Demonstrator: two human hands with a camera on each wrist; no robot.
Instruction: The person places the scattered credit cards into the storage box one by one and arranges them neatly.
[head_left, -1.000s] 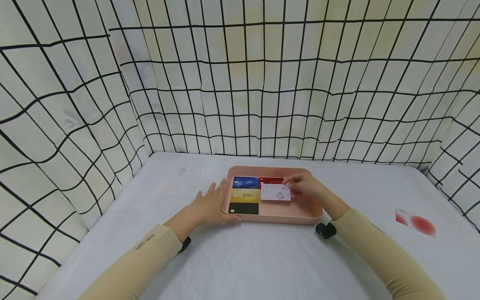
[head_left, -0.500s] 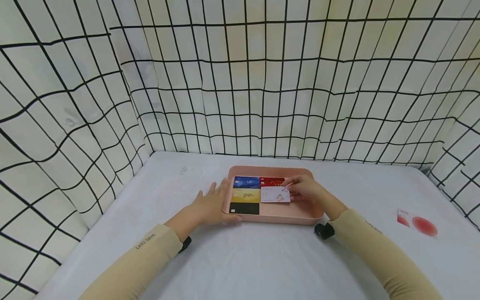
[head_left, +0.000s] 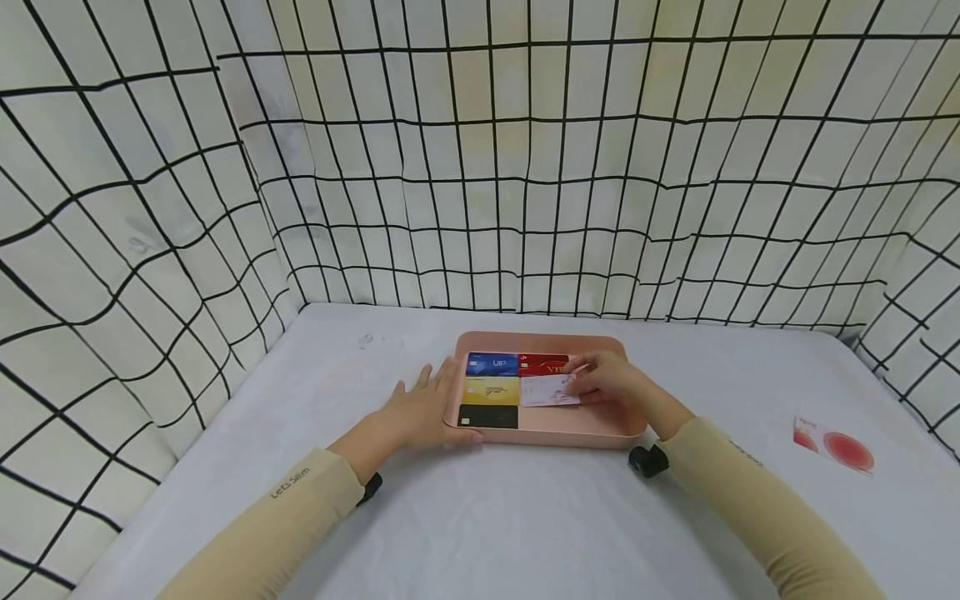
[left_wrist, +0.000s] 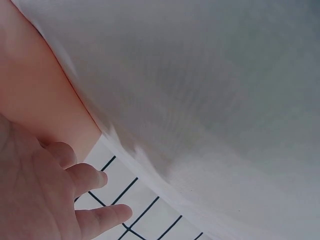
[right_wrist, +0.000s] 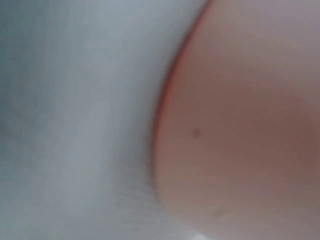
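A pink tray (head_left: 577, 423) lies on the table in the head view. My left hand (head_left: 423, 415) rests against its left rim, fingers spread; the left wrist view shows this hand (left_wrist: 37, 195) beside the tray's outer wall (left_wrist: 40, 95). Over the tray, my right hand (head_left: 609, 377) pinches the right end of a white card (head_left: 546, 391) with a faint pink print, fingers covering that end. The card lies just below a red VIP card (head_left: 542, 363) and right of a gold card (head_left: 491, 391). A blue VIP card (head_left: 492, 364) and a black card (head_left: 488, 416) complete the left column.
A white card with red circles (head_left: 836, 446) lies on the white-covered table (head_left: 555, 525) to the right. Black grid netting (head_left: 525, 183) encloses the back and sides. The right wrist view is blurred and shows mostly the tray (right_wrist: 235, 150).
My right hand has brought the white card slightly down, uncovering more of the red VIP card, and its fingers now reach further over the card. The left hand stays in place.
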